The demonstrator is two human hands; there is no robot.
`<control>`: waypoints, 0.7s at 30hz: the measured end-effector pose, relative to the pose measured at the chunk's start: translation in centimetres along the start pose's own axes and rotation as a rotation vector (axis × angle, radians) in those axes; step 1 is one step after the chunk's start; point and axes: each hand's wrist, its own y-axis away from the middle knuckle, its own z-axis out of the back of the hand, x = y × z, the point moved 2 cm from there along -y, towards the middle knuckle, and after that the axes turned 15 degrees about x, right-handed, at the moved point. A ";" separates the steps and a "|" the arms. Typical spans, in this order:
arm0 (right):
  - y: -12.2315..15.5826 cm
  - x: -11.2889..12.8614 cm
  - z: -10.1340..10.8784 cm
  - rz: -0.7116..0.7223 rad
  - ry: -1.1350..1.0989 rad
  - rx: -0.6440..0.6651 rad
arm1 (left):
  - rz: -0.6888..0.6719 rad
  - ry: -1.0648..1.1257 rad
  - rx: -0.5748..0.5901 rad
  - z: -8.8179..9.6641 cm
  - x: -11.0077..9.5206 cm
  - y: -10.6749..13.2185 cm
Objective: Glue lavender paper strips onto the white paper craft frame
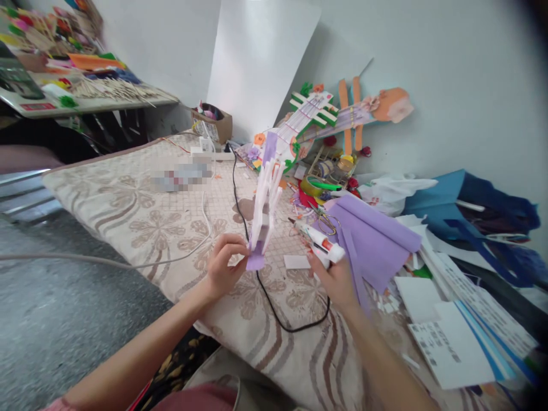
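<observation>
A narrow white craft piece (260,222) with purple strips at both ends stands over the tablecloth in front of me. My left hand (226,264) pinches the near end of it, where a purple strip (256,261) hangs. In my right hand (336,279) is a white hot glue gun (320,240), its dark nozzle pointing up and left. The fingers are wrapped round its handle. A black cord (295,330) loops across the cloth between my hands. Just left of the right fingers lies a small white card piece (296,262).
Purple sheet material (377,237) and scissors (325,220) lie to the right, beside green tape (314,185). White boards (449,342) and a blue bag (454,200) crowd the right side. Decorated paper guitars (308,117) lean on the wall. A cardboard box (218,127) stands at the back.
</observation>
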 end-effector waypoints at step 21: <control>4.9 4.8 -1.2 0.342 0.309 0.172 | 0.014 -0.008 0.046 0.2 -0.2 0.1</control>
